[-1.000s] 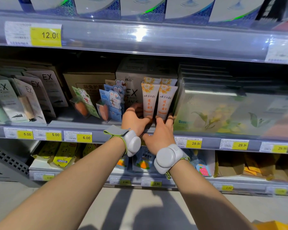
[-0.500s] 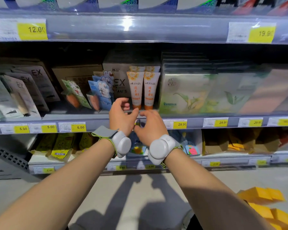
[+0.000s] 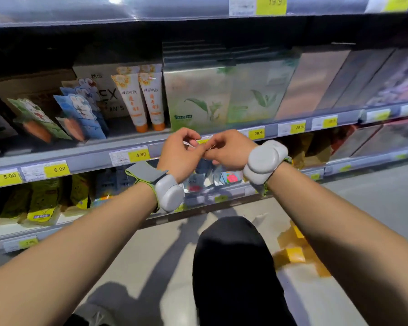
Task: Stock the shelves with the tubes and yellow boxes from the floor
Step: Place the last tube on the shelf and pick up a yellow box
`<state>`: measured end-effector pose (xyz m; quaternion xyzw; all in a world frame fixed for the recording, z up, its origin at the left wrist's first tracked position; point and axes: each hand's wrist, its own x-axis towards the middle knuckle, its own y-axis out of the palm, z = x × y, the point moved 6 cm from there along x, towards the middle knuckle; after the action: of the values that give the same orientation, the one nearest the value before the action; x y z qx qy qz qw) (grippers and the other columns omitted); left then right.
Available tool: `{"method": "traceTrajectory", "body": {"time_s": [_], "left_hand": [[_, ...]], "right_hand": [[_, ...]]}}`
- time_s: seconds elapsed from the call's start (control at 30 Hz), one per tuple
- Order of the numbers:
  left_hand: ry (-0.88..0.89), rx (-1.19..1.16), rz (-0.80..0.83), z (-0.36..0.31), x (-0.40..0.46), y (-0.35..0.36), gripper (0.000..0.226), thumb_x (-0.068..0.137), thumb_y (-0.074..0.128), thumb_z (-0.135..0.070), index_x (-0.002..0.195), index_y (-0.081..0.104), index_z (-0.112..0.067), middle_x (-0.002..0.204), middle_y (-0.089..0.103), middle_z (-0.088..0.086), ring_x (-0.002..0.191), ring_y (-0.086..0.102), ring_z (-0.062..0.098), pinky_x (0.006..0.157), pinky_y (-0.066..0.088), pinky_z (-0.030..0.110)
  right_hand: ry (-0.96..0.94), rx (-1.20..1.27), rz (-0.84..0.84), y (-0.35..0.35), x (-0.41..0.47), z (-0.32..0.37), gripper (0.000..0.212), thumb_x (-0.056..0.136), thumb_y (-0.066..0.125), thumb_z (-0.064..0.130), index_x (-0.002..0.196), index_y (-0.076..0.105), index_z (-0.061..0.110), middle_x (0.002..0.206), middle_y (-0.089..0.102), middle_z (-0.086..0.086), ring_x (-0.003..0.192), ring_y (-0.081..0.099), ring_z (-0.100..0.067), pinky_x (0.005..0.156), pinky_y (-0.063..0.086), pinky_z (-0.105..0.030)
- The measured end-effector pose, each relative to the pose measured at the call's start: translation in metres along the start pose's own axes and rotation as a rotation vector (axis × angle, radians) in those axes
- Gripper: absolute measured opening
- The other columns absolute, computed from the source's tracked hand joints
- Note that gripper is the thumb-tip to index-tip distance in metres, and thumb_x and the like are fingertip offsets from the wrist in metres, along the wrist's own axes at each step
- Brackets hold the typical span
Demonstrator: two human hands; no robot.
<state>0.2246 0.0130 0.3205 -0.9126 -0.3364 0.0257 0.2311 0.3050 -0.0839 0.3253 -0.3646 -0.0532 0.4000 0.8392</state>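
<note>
Two white tubes with orange print stand cap-down side by side on the middle shelf, the left tube touching the right tube. More tubes show behind them. My left hand and my right hand hover close together in front of the shelf rail, just below and to the right of the tubes. Their fingers are loosely curled, fingertips nearly meeting, and they hold nothing. Yellow boxes lie on the floor at lower right, partly hidden by my right forearm.
Green-leaf packs stand right of the tubes, rabbit-print cards to the left. Lower shelves hold yellow-green pouches and small packets. My knee in black cloth is below the hands. Grey floor stretches to the right.
Both hands have drawn back from the tubes on the shelf to just in front of the rail, and their fingers have curled in. The view has swung right and down.
</note>
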Motion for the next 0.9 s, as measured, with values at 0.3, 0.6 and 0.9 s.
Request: {"method": "traceTrajectory", "body": {"time_s": [0.3,0.6,0.9], "left_hand": [[0.015,0.104,0.321,-0.021,-0.014,0.087,0.008,0.088,0.061,-0.016,0.093,0.063,-0.009,0.074,0.059,0.000,0.060,0.050,0.006,0.058,0.042,0.015],[-0.003,0.288,0.452,-0.017,-0.030,0.163,0.016,0.086,0.056,-0.012,0.097,0.068,-0.012,0.096,0.066,0.003,0.087,0.057,0.018,0.075,0.044,0.024],[-0.084,0.427,0.588,0.011,-0.037,0.234,0.005,0.083,0.056,-0.018,0.079,0.057,-0.021,0.085,0.056,0.002,0.080,0.047,0.016,0.055,0.032,0.016]], "right_hand": [[0.113,-0.041,0.040,-0.040,-0.032,-0.070,0.004,0.079,0.070,0.015,0.081,0.069,0.018,0.065,0.063,0.002,0.065,0.057,-0.015,0.067,0.049,-0.026],[0.282,-0.024,-0.011,-0.061,-0.051,-0.155,0.016,0.081,0.072,0.020,0.095,0.069,0.011,0.078,0.065,-0.004,0.076,0.061,-0.021,0.072,0.051,-0.032],[0.455,0.089,-0.055,-0.060,-0.063,-0.232,0.015,0.082,0.070,0.018,0.096,0.068,0.011,0.091,0.071,-0.011,0.083,0.069,-0.025,0.079,0.054,-0.035]]}}
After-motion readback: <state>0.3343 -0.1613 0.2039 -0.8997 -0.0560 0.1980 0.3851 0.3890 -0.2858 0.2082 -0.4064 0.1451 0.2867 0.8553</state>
